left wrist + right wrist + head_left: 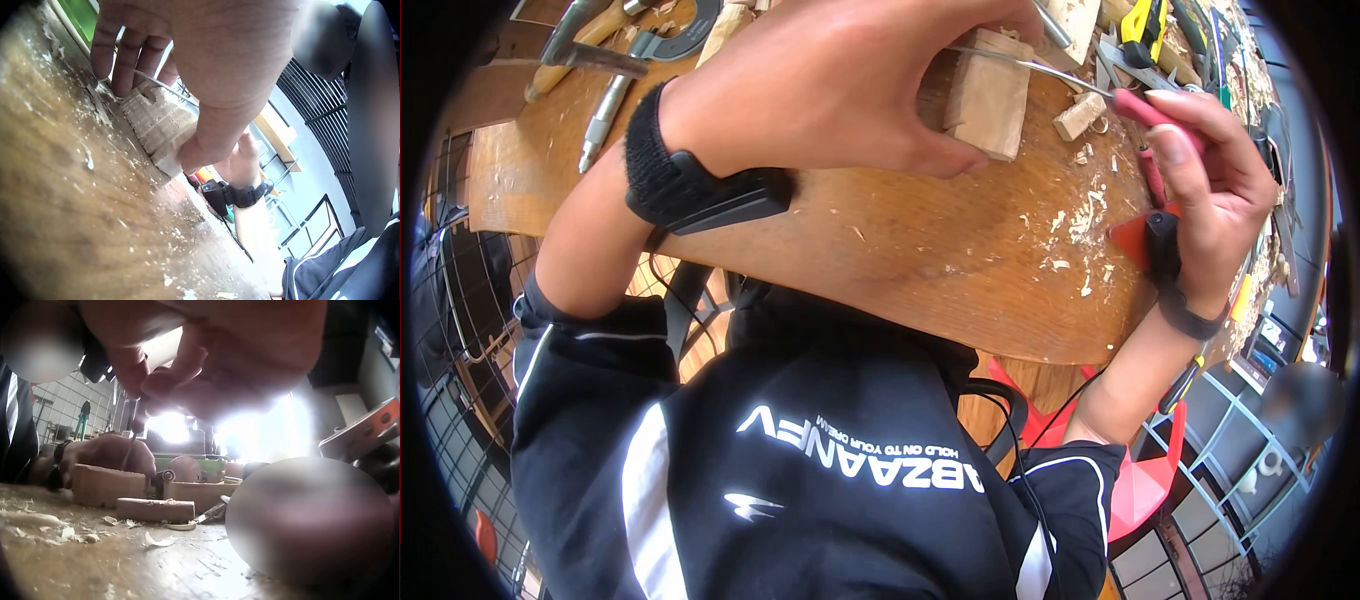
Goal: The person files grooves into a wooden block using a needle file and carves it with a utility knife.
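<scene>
A pale wooden block [988,105] lies on the brown table under my left hand [830,90]. The left thumb presses one side of the block while the fingers reach round the other; the left wrist view shows the block [164,128] between thumb and fingers. My right hand [1225,175] pinches the red handle of a slim tool [1135,105] with a long, thin metal shaft. That shaft [165,86] runs across the top of the block. In the right wrist view its tip end meets the top edge of the block [106,487].
A small wood piece [1080,117] and shavings [1085,215] lie between the block and my right hand. A yellow-and-black cutter [1143,30] is among tools at the back right. A micrometer [605,125] lies at the left. The table's curved front edge is near my body.
</scene>
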Available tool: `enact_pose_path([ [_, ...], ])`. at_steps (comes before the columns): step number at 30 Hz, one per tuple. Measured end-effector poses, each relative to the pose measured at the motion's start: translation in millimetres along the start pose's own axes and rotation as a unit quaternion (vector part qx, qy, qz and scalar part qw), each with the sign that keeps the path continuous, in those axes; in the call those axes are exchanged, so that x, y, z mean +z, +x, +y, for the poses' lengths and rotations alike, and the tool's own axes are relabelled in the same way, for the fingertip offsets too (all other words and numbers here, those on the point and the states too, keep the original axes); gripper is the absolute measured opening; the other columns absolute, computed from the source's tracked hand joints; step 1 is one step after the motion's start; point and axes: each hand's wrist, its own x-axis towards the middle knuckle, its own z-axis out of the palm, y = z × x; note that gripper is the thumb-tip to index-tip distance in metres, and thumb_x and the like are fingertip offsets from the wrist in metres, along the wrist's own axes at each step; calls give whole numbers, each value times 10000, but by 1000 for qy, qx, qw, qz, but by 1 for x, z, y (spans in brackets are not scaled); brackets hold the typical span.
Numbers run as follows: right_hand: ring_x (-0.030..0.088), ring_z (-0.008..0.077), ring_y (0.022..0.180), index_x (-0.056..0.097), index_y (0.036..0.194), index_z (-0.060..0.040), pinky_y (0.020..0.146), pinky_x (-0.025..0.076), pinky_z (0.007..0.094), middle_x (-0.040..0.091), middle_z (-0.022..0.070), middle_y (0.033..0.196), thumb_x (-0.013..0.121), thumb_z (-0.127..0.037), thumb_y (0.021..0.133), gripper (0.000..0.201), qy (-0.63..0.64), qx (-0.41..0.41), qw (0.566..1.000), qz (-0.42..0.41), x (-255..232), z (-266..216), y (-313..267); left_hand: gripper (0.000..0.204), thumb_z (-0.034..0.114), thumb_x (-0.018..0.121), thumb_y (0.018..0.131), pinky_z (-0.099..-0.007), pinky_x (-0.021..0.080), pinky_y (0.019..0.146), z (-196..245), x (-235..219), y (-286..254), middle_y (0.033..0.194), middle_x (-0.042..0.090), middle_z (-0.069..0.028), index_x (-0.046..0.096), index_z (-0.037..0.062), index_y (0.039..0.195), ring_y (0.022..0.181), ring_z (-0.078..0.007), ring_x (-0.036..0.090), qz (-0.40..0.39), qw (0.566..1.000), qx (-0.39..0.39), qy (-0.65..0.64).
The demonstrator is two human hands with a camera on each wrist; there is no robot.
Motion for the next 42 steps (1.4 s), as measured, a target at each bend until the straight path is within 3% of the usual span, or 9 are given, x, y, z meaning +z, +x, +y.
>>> enact_pose_path([
  [1,560,32,762,707,1182,37,672,401,169,719,55,1015,710,-118,967,265,-39,-49,998,-21,2,2,1,676,176,885,726,-413,540,899,1,0,0,1141,609,-193,550,8,1288,1074,-340,622,0,1000,-10,-5],
  [7,639,59,815,729,1137,31,754,478,198,723,23,937,738,-71,953,210,35,-1,998,47,-6,-4,0,683,185,891,720,-418,534,898,-2,1,0,1133,608,-193,544,0,1278,1067,-338,622,5,1000,7,4],
  [11,592,41,757,727,1166,21,663,434,180,718,45,979,698,-137,987,240,-43,-22,999,-24,-9,-3,-2,679,187,895,717,-412,536,895,-1,2,1,1131,608,-193,547,-5,1268,1060,-336,623,5,1000,-6,-4],
  [13,623,71,799,723,1173,27,719,485,213,721,50,1020,714,-128,978,250,21,57,998,16,-17,-10,-7,681,186,894,718,-409,540,892,-2,1,0,1131,608,-194,547,-6,1271,1060,-337,625,7,1000,0,2],
  [19,581,36,754,725,1169,25,635,411,184,727,55,986,699,-123,978,243,-45,-5,999,-27,-9,-4,-2,682,182,896,718,-406,548,884,-1,3,2,1130,607,-195,552,-7,1275,1057,-337,628,7,1000,6,-5],
  [23,645,115,926,709,1178,41,850,499,242,707,93,1079,711,-69,952,251,24,56,998,27,-14,-12,-3,680,182,896,717,-404,547,883,3,2,8,1128,607,-195,555,-6,1274,1053,-335,626,-27,998,-60,26],
  [26,636,176,1103,691,1174,51,980,478,291,644,134,1253,699,10,916,262,-41,-20,996,-73,-13,-4,1,679,185,895,720,-404,545,873,-1,4,2,1124,607,-195,554,-5,1274,1048,-335,625,10,1000,6,0],
  [30,631,180,1118,689,1168,44,998,479,301,625,123,1237,682,42,913,255,-6,-102,994,-24,-18,1,2,678,187,896,720,-408,544,870,-24,14,3,1119,605,-193,554,-5,1273,1042,-335,625,-7,999,-28,-35],
  [42,656,201,1090,676,1167,61,984,491,305,606,137,1242,657,10,910,262,-29,-68,996,-52,-14,-4,3,694,188,901,713,-404,542,859,-17,12,6,1118,600,-196,546,-7,1277,1031,-338,623,-5,1000,-12,1],
])
